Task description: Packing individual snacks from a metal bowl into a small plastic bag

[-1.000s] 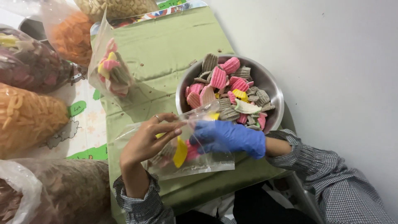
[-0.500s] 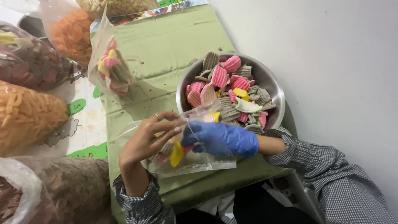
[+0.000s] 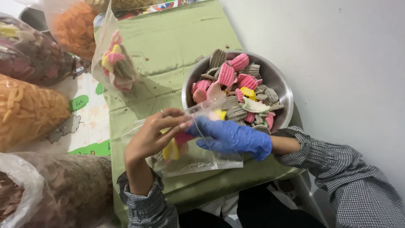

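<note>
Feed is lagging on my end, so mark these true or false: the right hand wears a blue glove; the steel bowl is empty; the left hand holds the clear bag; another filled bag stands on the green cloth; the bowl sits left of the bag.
1. The right hand wears a blue glove: true.
2. The steel bowl is empty: false, it holds pink, grey and yellow ridged crackers.
3. The left hand holds the clear bag: true.
4. Another filled bag stands on the green cloth: true.
5. The bowl sits left of the clear bag: false, it is up and right of it.
</note>
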